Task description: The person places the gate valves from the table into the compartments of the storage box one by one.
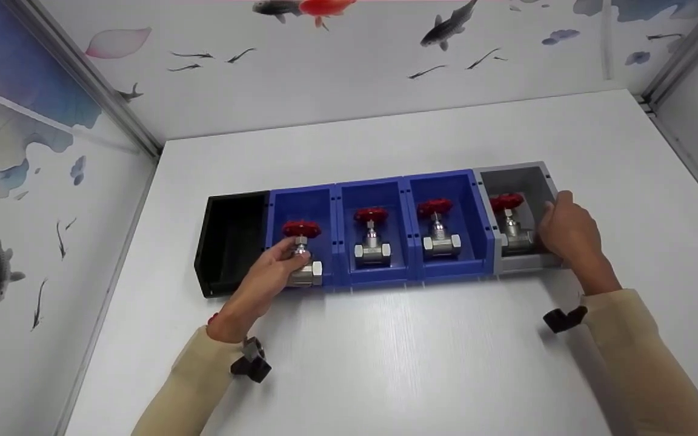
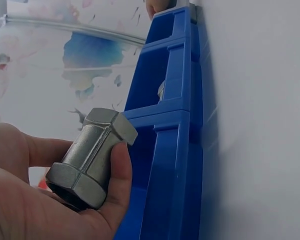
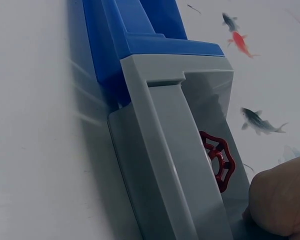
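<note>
My left hand (image 1: 262, 277) grips a steel valve with a red handwheel (image 1: 301, 228) at the leftmost blue bin (image 1: 303, 200). Up close in the left wrist view, thumb and fingers wrap round the hexagonal-ended body (image 2: 90, 157) of this valve, beside the bin's front. At the row's other end my right hand (image 1: 570, 231) holds the right wall of the grey bin (image 1: 528, 262), its fingertips hidden inside. Another red-wheeled valve (image 1: 514, 227) stands in that bin, left of the hand; its red handwheel (image 3: 220, 162) shows in the right wrist view.
Between them, the middle blue bin (image 1: 370, 189) and right blue bin (image 1: 476, 242) each hold a similar valve. A black bin (image 1: 237, 197) with nothing visible inside closes the row on the left. The bins sit joined on a white table (image 1: 409, 339), with printed panels behind and beside it.
</note>
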Demonstrator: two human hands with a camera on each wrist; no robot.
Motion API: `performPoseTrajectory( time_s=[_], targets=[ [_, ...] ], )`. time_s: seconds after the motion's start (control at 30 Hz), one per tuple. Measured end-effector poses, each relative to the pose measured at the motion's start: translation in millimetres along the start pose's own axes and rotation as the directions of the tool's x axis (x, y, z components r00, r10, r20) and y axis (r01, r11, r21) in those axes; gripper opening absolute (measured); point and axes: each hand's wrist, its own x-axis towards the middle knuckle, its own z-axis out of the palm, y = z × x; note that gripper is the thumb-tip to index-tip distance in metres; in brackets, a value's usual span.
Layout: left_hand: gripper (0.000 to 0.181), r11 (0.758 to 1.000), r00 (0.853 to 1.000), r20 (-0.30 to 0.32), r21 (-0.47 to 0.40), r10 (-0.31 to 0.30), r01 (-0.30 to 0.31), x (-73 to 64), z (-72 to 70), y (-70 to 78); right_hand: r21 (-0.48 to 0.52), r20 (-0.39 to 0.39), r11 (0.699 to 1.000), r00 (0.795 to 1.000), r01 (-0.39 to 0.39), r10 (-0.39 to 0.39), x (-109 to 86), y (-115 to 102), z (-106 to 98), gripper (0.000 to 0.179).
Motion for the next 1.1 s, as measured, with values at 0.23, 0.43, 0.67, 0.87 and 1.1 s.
performPoseTrajectory(
  time_s=[0.23, 0.43, 0.67, 0.87, 1.1],
  targets=[
    [0.062, 0.999, 1.000, 0.003, 0.035, 0.002, -0.002, 7.5, -0.1, -0.2, 0.007, 0.002, 1.000, 1.000, 0.005, -0.005, -0.6, 0.1, -0.5, 0.043],
    [0.061, 0.999, 1.000, -0.003, 0.051, -0.014, 0.014, 14.4, 1.0, -1.9, 0.007, 0.005, 1.000, 1.000, 0.001, -0.001, -1.4, -0.6, -0.4, 0.043],
    [0.058, 0.999, 1.000, 0.006, 0.031, 0.018, -0.018, 19.5, 1.2, 0.8, 0.006, -0.044, 1.000, 0.999, 0.022, -0.022, -1.2, -0.8, 1.0, 0.040],
    [0.060, 1.000, 1.000, 0.012, 0.016, 0.009, -0.009, 22.2, 3.4, 3.4, 0.006, -0.053, 1.000, 0.998, 0.027, -0.026, -1.0, -1.3, 0.7, 0.040],
    [0.061, 0.998, 1.000, -0.009, 0.061, -0.012, 0.013, 27.1, 6.5, 4.1, 0.009, -0.035, 1.000, 0.999, 0.012, -0.012, -0.9, -0.7, 1.0, 0.042]
  ],
)
